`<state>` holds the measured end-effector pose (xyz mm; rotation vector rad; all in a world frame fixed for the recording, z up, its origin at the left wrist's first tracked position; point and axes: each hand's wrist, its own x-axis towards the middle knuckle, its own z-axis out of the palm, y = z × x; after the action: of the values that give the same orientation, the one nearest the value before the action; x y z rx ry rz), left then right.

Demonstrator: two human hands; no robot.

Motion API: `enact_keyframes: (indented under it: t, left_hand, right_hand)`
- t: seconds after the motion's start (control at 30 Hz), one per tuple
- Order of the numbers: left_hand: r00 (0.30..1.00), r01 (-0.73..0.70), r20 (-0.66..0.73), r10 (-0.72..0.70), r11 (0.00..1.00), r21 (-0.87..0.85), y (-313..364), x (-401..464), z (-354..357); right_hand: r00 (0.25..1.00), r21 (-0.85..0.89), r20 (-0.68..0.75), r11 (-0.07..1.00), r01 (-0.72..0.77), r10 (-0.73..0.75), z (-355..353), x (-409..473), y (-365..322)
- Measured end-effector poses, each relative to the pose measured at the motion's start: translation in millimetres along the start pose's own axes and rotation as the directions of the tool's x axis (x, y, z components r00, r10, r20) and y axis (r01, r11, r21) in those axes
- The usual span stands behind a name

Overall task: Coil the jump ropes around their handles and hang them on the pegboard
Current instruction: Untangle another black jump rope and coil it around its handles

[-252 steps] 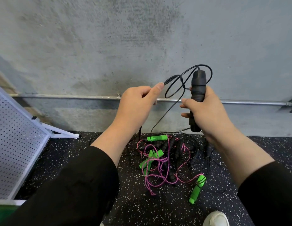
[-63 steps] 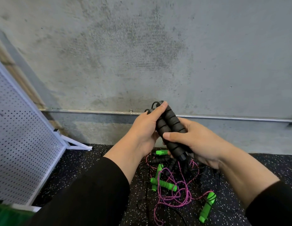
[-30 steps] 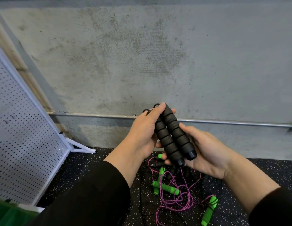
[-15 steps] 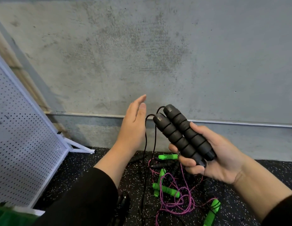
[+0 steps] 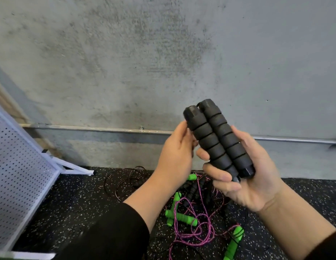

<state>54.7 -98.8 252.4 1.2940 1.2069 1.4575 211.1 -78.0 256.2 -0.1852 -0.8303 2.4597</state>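
Two black foam handles of one jump rope, laid side by side and tilted, are clasped in the person's right hand, whose fingers curl around their lower halves; the pair is held in the air above the heap of ropes on the speckled floor. The left hand meets the upper part of the nearer handle; its fingers lie on the side turned away from view, so whether they pinch the cord or only steady the foam cannot be told. A short loop of black cord shows just behind the handle tops; the rest of this rope is hidden, and no turns are seen around the foam. The step in hand appears to be the start of coiling: handles gathered, cord not yet wound. The next move probably calls for the left hand to find the free cord and lay it in even, snug turns around both handles while the right hand keeps them parallel. In the heap lie green handles with a pink cord, further black handles, and, at its left edge, a loose thin black cord. The white pegboard leans well to the left of the heap, with no rope visibly hung on it.
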Motion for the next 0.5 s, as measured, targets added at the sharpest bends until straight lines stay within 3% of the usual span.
enact_keyframes:
  t: [0.13, 0.3, 0.4, 0.5]
  left_hand:
    - [0.993, 0.040, 0.101, -0.060, 0.981, 0.192, -4.1, 1.3, -1.8]
    - [0.981, 0.097, 0.131, -0.140, 0.951, 0.293, 0.5, -0.9, -13.8]
    - [0.972, 0.118, 0.154, -0.177, 0.935, 0.334, 2.2, -0.4, -20.6]
    - [0.952, 0.249, 0.107, -0.288, 0.928, 0.278, -0.8, -1.7, -23.6]
  right_hand:
    - [0.984, -0.069, -0.168, 0.996, 0.049, -0.060, 0.3, 2.1, -1.4]
    - [0.892, -0.228, -0.428, 0.973, 0.047, -0.143, 11.1, 8.7, 1.5]
    - [0.848, -0.370, -0.491, 0.929, 0.006, -0.201, 13.7, 9.9, 1.5]
    - [0.813, -0.579, -0.488, 0.814, -0.030, -0.317, 16.0, 11.6, 4.0]
